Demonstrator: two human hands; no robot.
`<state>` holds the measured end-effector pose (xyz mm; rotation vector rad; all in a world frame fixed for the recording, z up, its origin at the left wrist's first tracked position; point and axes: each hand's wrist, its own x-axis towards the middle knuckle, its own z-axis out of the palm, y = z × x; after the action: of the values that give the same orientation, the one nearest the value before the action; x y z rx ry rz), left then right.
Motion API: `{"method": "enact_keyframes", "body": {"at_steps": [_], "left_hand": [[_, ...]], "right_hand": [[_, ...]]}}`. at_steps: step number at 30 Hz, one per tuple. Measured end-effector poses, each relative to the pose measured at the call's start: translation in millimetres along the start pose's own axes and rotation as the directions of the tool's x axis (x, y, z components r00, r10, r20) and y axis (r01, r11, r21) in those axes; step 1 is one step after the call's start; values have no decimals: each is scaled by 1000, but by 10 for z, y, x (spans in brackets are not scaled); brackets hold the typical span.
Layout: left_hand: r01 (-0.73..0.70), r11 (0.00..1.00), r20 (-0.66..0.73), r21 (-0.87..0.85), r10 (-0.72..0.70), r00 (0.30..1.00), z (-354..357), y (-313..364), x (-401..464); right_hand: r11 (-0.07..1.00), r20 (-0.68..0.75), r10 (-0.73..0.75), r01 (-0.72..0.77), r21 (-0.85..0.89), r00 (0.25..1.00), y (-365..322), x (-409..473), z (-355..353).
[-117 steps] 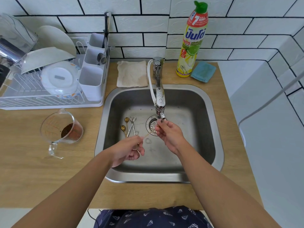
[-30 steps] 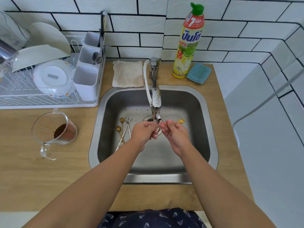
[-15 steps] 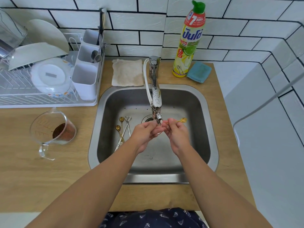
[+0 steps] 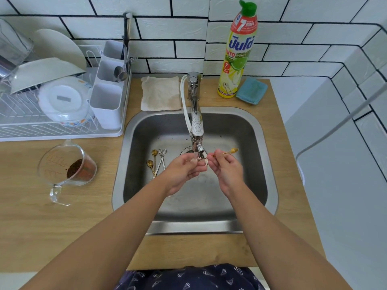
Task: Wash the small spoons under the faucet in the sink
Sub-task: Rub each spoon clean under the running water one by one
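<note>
My right hand (image 4: pixel 227 171) pinches the handle of a small gold spoon (image 4: pixel 227 152), whose bowl points right over the steel sink (image 4: pixel 259 164). My left hand (image 4: pixel 184 170) is cupped under the faucet (image 4: pixel 195 126) spout, its fingers apart and touching the spoon's handle end beside my right fingers. Water runs from the spout onto my left fingers. Several more small spoons (image 4: pixel 157 161), gold and silver, lie on the sink floor to the left of my hands.
A dish rack (image 4: pixel 62 130) with plates and a cutlery holder (image 4: pixel 109 97) stands at the left. A glass measuring cup (image 4: pixel 67 166) holding brown grounds sits on the wooden counter. Behind the sink are a beige cloth (image 4: pixel 161 94), a dish soap bottle (image 4: pixel 238 51) and a blue sponge (image 4: pixel 251 91).
Earlier my left hand held the spoon by its handle below the spout. The spoon now sits in my right hand, bowl pointing right, and my left hand has come up under the running water.
</note>
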<state>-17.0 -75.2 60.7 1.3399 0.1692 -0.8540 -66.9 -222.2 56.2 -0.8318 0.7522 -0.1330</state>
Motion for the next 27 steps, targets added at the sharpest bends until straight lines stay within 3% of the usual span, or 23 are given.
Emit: {"method": "enact_keyframes", "body": {"at_steps": [4,7,11,16,19,24,27], "left_hand": [[-74,937,-101,342,115,988,-12,-58,-24],[-80,894,-190,442,180,965,3,-71,-30],[-80,944,-222,320,157,962,12,-63,-23],[-94,983,-71,155,106,992,41,-91,-38],[-36,993,-76,117,45,996,46,-65,-20],[-22,985,-224,171,60,973,33,-64,7],[-70,973,-209,221,118,971,30,-72,15]], "right_hand": [[1000,-14,10,-10,5,1000,26,-19,51],[1000,-31,21,-21,7,999,59,-35,105],[999,-48,36,-35,31,998,90,-55,95],[999,-58,41,-40,25,997,68,-41,59],[999,-37,54,-53,10,998,69,-51,58],[999,64,44,-43,-23,997,61,-63,84],[998,58,25,-21,-62,998,41,-43,54]]}}
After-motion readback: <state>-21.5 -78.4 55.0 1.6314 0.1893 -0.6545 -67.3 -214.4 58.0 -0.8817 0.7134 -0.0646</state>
